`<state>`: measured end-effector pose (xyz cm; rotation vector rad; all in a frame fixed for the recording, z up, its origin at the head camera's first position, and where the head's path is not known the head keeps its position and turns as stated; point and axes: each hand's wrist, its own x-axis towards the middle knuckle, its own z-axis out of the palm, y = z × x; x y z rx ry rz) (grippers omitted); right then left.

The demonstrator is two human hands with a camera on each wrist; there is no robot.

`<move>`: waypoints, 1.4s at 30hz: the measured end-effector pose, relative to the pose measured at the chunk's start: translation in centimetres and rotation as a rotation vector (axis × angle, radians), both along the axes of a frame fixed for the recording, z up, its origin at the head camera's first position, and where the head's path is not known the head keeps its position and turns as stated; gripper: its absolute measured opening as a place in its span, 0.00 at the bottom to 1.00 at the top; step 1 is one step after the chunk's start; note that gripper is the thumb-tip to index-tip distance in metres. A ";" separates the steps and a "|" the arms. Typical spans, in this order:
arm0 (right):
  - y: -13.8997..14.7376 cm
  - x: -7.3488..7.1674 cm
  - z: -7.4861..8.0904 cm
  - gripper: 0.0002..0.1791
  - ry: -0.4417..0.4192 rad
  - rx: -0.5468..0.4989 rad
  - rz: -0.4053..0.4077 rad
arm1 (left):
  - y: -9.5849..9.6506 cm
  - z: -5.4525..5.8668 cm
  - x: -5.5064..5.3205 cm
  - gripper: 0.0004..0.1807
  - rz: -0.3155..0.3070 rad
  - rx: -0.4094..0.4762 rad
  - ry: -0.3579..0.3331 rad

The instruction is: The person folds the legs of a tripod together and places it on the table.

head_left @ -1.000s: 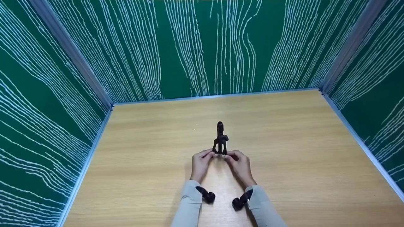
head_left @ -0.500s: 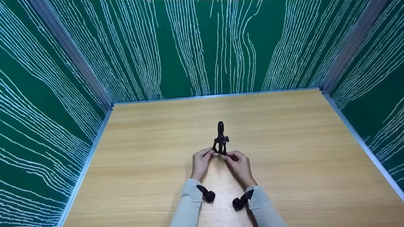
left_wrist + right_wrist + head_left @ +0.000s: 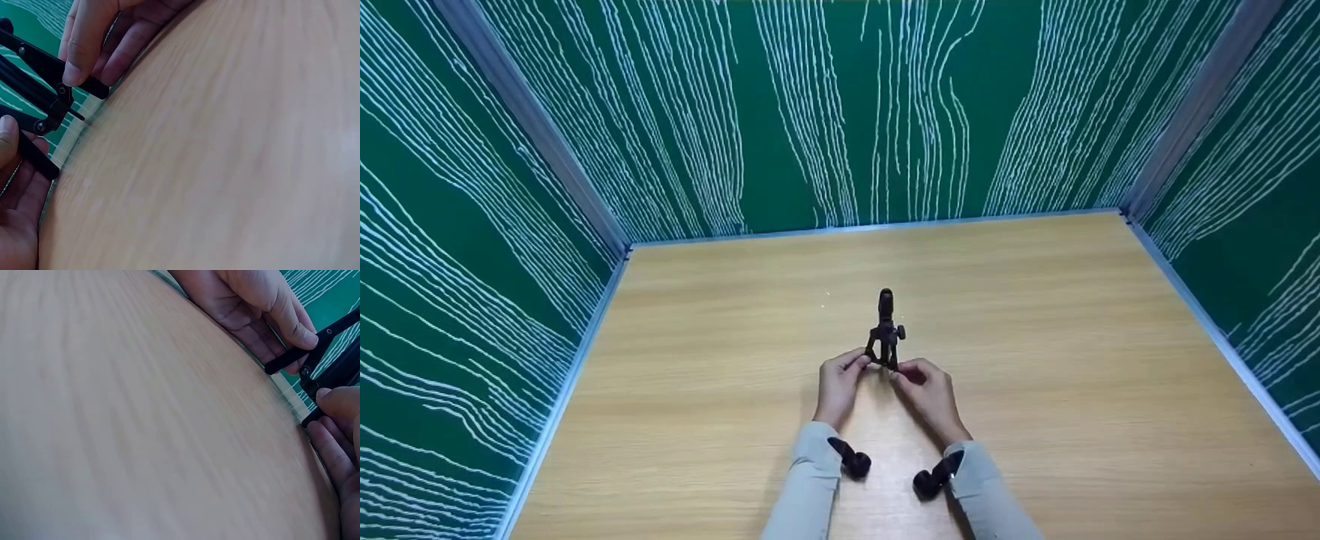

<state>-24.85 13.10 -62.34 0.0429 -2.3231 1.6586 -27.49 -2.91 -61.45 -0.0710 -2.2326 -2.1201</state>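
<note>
A small black tripod (image 3: 886, 330) stands upright over the middle of the table, its legs partly spread and its column on top. My left hand (image 3: 837, 390) pinches the foot of one leg between thumb and fingers. Another leg's foot is pinched by my right hand (image 3: 931, 396) in the same way. In the left wrist view a black leg (image 3: 38, 158) lies between the left thumb and fingers, with metal hinges above. The right wrist view shows the left hand's leg (image 3: 287, 359) at the top, while the right hand (image 3: 343, 439) covers part of its own leg.
The wooden table (image 3: 697, 360) is bounded by green walls (image 3: 870, 112) with wavy white lines. A black camera mount (image 3: 851, 460) sits on the left sleeve, and another mount (image 3: 936, 476) on the right sleeve. Tiny pale specks (image 3: 823, 305) lie beyond the hands.
The tripod has turned slightly and its top has shifted a little to the right; a knob on its right side stands out more. Both hands keep their hold, almost still.
</note>
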 end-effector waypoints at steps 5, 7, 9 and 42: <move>0.0 0.0 0.1 0.07 -0.043 -0.012 0.022 | 0.0 0.0 -0.2 0.11 -0.008 -0.037 0.023; 0.1 0.0 0.0 0.07 -0.036 0.002 0.026 | 0.0 0.1 -0.3 0.11 -0.003 -0.066 0.026; 0.1 0.0 0.0 0.06 -0.022 0.012 0.026 | 0.0 0.2 -0.4 0.10 0.003 -0.090 0.026; 0.0 0.3 -0.1 0.07 0.003 0.005 0.058 | -0.4 0.2 -1.9 0.11 -0.106 -0.195 0.117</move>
